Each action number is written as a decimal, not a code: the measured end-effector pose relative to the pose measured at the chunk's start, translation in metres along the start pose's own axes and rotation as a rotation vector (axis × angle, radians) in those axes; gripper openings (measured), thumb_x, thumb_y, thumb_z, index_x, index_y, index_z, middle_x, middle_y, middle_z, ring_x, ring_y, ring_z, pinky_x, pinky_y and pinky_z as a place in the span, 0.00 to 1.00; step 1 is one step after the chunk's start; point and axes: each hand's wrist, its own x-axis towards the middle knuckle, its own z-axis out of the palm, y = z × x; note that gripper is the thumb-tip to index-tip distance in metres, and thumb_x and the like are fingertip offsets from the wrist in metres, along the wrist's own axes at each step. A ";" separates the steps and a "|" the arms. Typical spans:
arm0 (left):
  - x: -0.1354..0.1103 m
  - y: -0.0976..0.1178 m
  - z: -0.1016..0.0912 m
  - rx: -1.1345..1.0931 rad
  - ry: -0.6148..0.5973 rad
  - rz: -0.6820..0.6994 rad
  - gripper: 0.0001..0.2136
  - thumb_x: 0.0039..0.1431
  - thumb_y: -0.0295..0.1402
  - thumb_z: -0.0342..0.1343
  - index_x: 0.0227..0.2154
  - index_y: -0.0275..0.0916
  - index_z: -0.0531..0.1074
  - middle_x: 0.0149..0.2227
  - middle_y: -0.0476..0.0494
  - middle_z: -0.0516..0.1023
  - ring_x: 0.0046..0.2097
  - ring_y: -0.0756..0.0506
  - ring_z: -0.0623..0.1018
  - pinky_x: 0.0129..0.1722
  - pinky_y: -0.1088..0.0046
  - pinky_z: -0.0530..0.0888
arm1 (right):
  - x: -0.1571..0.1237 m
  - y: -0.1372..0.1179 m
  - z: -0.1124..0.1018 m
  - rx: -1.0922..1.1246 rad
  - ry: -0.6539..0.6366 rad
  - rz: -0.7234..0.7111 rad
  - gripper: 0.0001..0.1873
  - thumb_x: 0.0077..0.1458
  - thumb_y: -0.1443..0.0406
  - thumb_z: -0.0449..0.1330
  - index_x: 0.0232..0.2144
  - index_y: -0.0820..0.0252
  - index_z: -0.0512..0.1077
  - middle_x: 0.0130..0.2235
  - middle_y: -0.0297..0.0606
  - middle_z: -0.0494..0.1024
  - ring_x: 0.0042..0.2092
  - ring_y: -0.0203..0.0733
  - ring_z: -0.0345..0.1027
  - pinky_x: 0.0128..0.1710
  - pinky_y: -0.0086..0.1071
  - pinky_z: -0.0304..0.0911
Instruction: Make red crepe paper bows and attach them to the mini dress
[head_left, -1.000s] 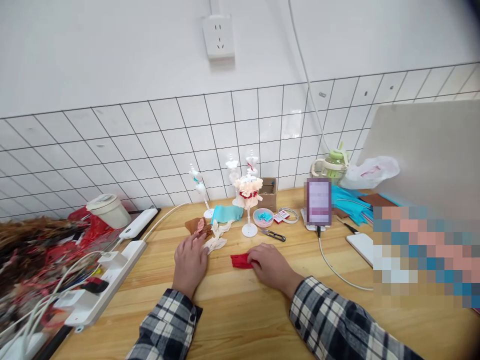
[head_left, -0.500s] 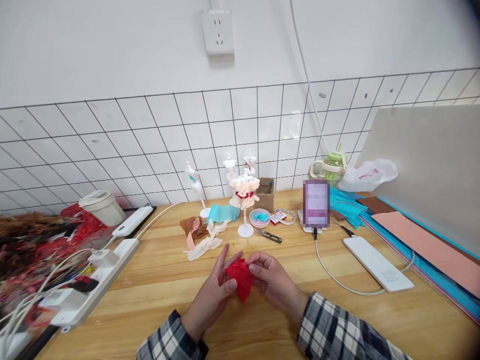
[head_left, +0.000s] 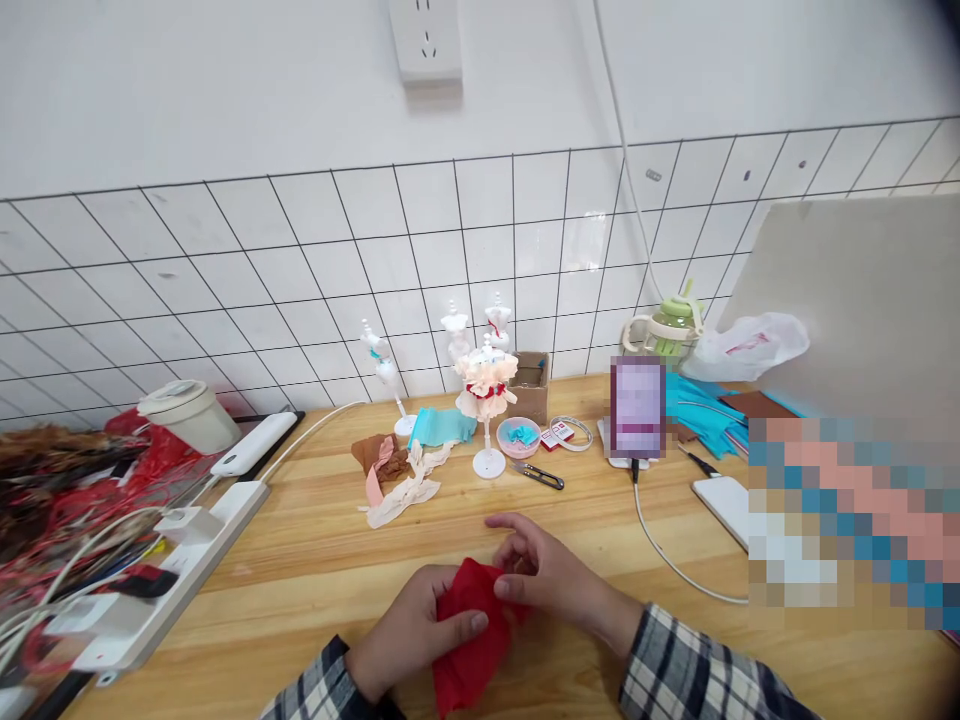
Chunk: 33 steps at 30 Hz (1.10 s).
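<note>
A piece of red cloth or crepe paper (head_left: pixel 469 655) hangs between my hands above the front of the wooden table. My left hand (head_left: pixel 420 625) grips its left side, thumb lying on top and fingers hidden behind. At its upper right edge, my right hand (head_left: pixel 551 580) pinches it with the thumb, while the index finger is stretched out. Beyond my hands stands a small white dress form (head_left: pixel 489 462) wearing a ruffled cream dress (head_left: pixel 484 372) with a red band. Thread snips (head_left: pixel 538 475) lie right of its base.
More small dress forms (head_left: pixel 386 375) stand behind, near a cardboard box (head_left: pixel 531 388). Fabric scraps (head_left: pixel 405 495) lie left of centre, beside a pink dish (head_left: pixel 517 450). A phone (head_left: pixel 637 410) stands on the right. A power strip (head_left: pixel 180 570) with cables borders the left side.
Both hands have come lower and nearer to me with the red piece. It now looks larger and more spread out. My left fingers have closed behind it, and the view has shifted slightly.
</note>
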 end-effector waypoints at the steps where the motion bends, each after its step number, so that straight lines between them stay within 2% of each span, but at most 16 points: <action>1: -0.001 0.001 0.001 0.010 -0.012 -0.007 0.20 0.50 0.47 0.59 0.33 0.32 0.74 0.27 0.46 0.73 0.27 0.50 0.68 0.27 0.78 0.63 | 0.001 0.001 0.002 -0.072 0.014 0.008 0.33 0.38 0.62 0.70 0.48 0.57 0.66 0.31 0.31 0.72 0.29 0.33 0.65 0.29 0.27 0.58; 4: -0.004 0.002 -0.002 0.033 -0.009 -0.027 0.19 0.49 0.48 0.59 0.28 0.32 0.73 0.23 0.49 0.70 0.24 0.52 0.65 0.23 0.79 0.60 | 0.005 -0.001 -0.001 -0.155 0.112 -0.024 0.16 0.43 0.60 0.67 0.34 0.60 0.71 0.26 0.29 0.70 0.26 0.32 0.61 0.27 0.27 0.57; 7: -0.009 0.005 -0.009 0.048 -0.011 -0.026 0.19 0.49 0.48 0.59 0.27 0.32 0.73 0.22 0.49 0.69 0.24 0.52 0.65 0.23 0.80 0.59 | 0.008 -0.008 -0.012 -0.022 0.263 -0.025 0.16 0.46 0.54 0.64 0.30 0.59 0.69 0.23 0.27 0.65 0.24 0.32 0.60 0.27 0.29 0.62; 9: -0.011 0.006 -0.014 0.055 0.004 -0.024 0.19 0.49 0.48 0.59 0.29 0.32 0.74 0.24 0.47 0.72 0.25 0.51 0.67 0.23 0.79 0.61 | 0.008 -0.011 -0.018 0.086 0.306 -0.014 0.18 0.46 0.51 0.63 0.30 0.58 0.67 0.23 0.27 0.65 0.25 0.33 0.61 0.27 0.31 0.65; 10: -0.012 0.006 -0.015 0.051 0.013 -0.024 0.19 0.50 0.48 0.59 0.30 0.32 0.74 0.25 0.46 0.72 0.26 0.51 0.67 0.24 0.79 0.61 | 0.006 -0.012 -0.019 0.122 0.283 -0.029 0.19 0.47 0.50 0.62 0.33 0.57 0.68 0.26 0.30 0.68 0.29 0.35 0.65 0.30 0.33 0.66; 12: -0.013 0.006 -0.015 0.024 0.014 -0.027 0.19 0.51 0.48 0.58 0.32 0.32 0.75 0.26 0.45 0.73 0.26 0.51 0.68 0.24 0.79 0.61 | 0.002 -0.012 -0.015 0.132 0.151 -0.088 0.26 0.47 0.49 0.62 0.45 0.54 0.67 0.41 0.38 0.73 0.43 0.40 0.68 0.42 0.36 0.65; 14: -0.013 0.006 -0.012 -0.015 -0.013 -0.044 0.19 0.51 0.47 0.58 0.31 0.32 0.74 0.26 0.45 0.73 0.25 0.51 0.67 0.23 0.79 0.60 | -0.003 -0.009 -0.006 0.057 -0.046 -0.123 0.44 0.42 0.50 0.67 0.59 0.49 0.55 0.56 0.44 0.65 0.56 0.44 0.60 0.52 0.39 0.58; 15: -0.013 0.005 -0.010 -0.032 -0.029 -0.057 0.19 0.51 0.47 0.58 0.31 0.32 0.75 0.25 0.45 0.72 0.25 0.51 0.67 0.23 0.79 0.60 | -0.005 -0.007 -0.001 0.000 -0.125 -0.121 0.52 0.39 0.52 0.69 0.62 0.47 0.49 0.59 0.45 0.62 0.58 0.45 0.58 0.54 0.40 0.56; 16: -0.013 0.005 -0.009 -0.046 -0.044 -0.071 0.19 0.51 0.47 0.58 0.31 0.32 0.75 0.25 0.45 0.72 0.25 0.51 0.67 0.23 0.79 0.60 | -0.006 -0.004 0.003 -0.058 -0.181 -0.106 0.55 0.36 0.55 0.71 0.63 0.47 0.47 0.58 0.45 0.63 0.57 0.46 0.60 0.52 0.40 0.57; 17: -0.014 0.004 -0.008 -0.054 -0.049 -0.083 0.19 0.51 0.48 0.58 0.30 0.33 0.75 0.25 0.45 0.73 0.25 0.51 0.67 0.23 0.78 0.60 | -0.007 -0.003 0.006 -0.109 -0.217 -0.081 0.53 0.36 0.57 0.71 0.62 0.48 0.50 0.55 0.44 0.67 0.53 0.45 0.64 0.49 0.38 0.60; 18: -0.014 0.004 -0.007 -0.055 -0.038 -0.090 0.19 0.51 0.47 0.58 0.31 0.33 0.76 0.26 0.45 0.73 0.25 0.51 0.67 0.23 0.78 0.60 | -0.007 -0.002 0.008 -0.150 -0.230 -0.056 0.46 0.38 0.58 0.71 0.59 0.50 0.58 0.49 0.42 0.72 0.47 0.43 0.68 0.45 0.36 0.63; 20: -0.014 0.003 -0.009 -0.038 0.014 -0.085 0.18 0.50 0.47 0.59 0.35 0.35 0.76 0.29 0.44 0.75 0.28 0.50 0.69 0.25 0.78 0.63 | -0.005 -0.003 0.005 -0.202 -0.197 -0.021 0.25 0.42 0.59 0.68 0.45 0.56 0.73 0.36 0.36 0.76 0.36 0.38 0.70 0.36 0.32 0.64; 22: -0.013 0.002 -0.013 0.011 0.045 -0.080 0.18 0.51 0.46 0.59 0.38 0.36 0.75 0.32 0.44 0.76 0.30 0.49 0.70 0.27 0.78 0.64 | -0.002 -0.008 -0.004 -0.191 -0.129 -0.006 0.14 0.46 0.57 0.65 0.33 0.60 0.76 0.27 0.33 0.74 0.29 0.35 0.67 0.31 0.29 0.64; 27: -0.010 0.002 -0.033 0.360 0.076 -0.009 0.16 0.55 0.44 0.55 0.23 0.35 0.73 0.27 0.47 0.71 0.29 0.49 0.69 0.28 0.77 0.67 | 0.003 -0.020 -0.030 -0.022 -0.017 0.034 0.21 0.45 0.50 0.64 0.30 0.64 0.74 0.25 0.33 0.74 0.26 0.34 0.67 0.27 0.28 0.65; 30: -0.015 0.004 -0.050 0.484 0.150 0.078 0.14 0.55 0.43 0.55 0.23 0.37 0.74 0.36 0.44 0.73 0.38 0.45 0.73 0.40 0.73 0.71 | 0.006 -0.020 -0.038 -0.002 0.088 0.026 0.23 0.46 0.48 0.62 0.29 0.64 0.73 0.26 0.34 0.74 0.27 0.34 0.67 0.26 0.28 0.64; 33: -0.025 0.008 -0.068 0.525 0.134 0.028 0.14 0.55 0.44 0.54 0.26 0.39 0.77 0.43 0.42 0.76 0.44 0.41 0.74 0.46 0.67 0.72 | 0.010 -0.018 -0.040 0.020 0.245 -0.030 0.20 0.43 0.51 0.65 0.29 0.62 0.71 0.25 0.30 0.73 0.25 0.32 0.64 0.24 0.25 0.58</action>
